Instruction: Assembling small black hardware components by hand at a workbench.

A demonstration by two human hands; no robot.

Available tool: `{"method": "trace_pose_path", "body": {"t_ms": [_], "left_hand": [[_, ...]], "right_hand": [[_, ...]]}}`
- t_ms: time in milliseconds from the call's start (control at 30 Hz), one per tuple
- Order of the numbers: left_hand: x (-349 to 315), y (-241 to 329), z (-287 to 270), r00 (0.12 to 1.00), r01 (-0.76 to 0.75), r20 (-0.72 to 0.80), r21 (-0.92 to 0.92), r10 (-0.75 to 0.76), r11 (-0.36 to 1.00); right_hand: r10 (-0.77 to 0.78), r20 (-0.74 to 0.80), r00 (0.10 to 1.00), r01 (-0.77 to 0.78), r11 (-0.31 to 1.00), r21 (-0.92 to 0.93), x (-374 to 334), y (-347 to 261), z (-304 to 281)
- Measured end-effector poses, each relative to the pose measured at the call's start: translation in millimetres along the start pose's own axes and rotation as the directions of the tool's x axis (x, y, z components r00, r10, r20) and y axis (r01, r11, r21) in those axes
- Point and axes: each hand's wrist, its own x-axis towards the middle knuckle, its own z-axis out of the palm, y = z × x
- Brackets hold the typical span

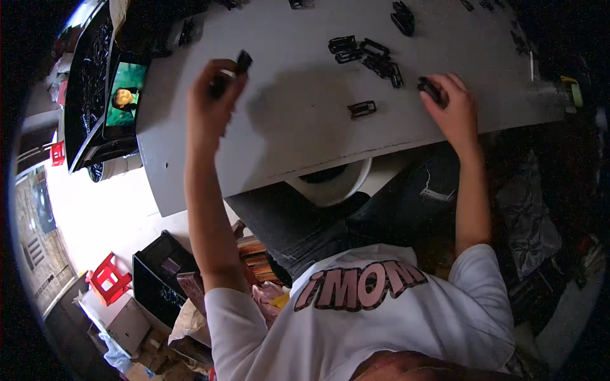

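Over the left part of the grey table, my left hand is closed on a small black plastic piece that sticks out at the fingertips. A second dark patch shows between its fingers; I cannot make out whether it is another piece. At the right, my right hand grips a small black plastic clip between thumb and fingers, just above the tabletop. Between the hands, one black oblong frame-shaped clip lies alone. Beyond it is a loose pile of similar black clips.
More black clips lie toward the far edge. A phone with a lit screen leans at the table's left, beside a black tub of dark pieces. Under the near edge is a white round bucket. A red stool and black crate stand lower left.
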Motion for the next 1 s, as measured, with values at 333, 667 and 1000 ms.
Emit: {"method": "trace_pose_path", "body": {"t_ms": [333,667,1000], "left_hand": [[-81,-14,47,0.965,-0.054,0.234,-0.248,0.114,0.967],[-88,-8,53,0.958,-0.191,0.216,0.001,0.186,0.982],[-89,-10,56,0.97,-0.107,0.214,-0.056,0.117,0.993]], "right_hand": [[-0.594,0.047,0.803,0.576,0.794,0.193,-1,-74,12],[-0.555,0.059,0.83,0.491,0.777,0.395,-16,-91,30],[-0.534,0.112,0.838,0.437,0.781,0.447,-27,-111,25]]}}
